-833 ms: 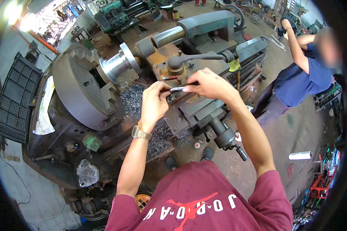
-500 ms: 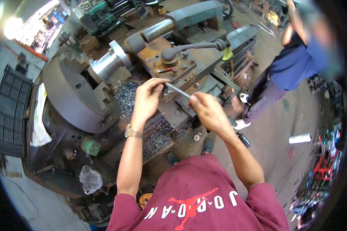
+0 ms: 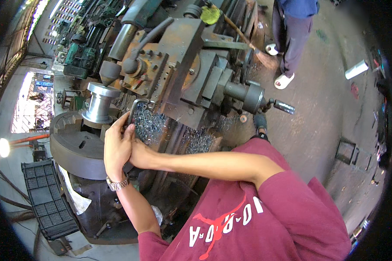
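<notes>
A lathe (image 3: 182,45) fills the far middle, its broad round chuck (image 3: 76,160) at left carrying a silver flanged workpiece (image 3: 99,107). Dark metal chips (image 3: 150,128) heap to the right of the chuck. At the near edge of these parts, the left hand (image 3: 116,145) has its fingers drawn nearly together, thumb and forefinger apparently pinching a slim bent rod (image 3: 133,111), whose hooked end stands beyond the fingertips, over the chips. The right hand (image 3: 140,154) lies partly behind the left; its finger opening cannot be told. The rod is probably light, stiff and possibly oil-slick, best gripped along its straight shank.
</notes>
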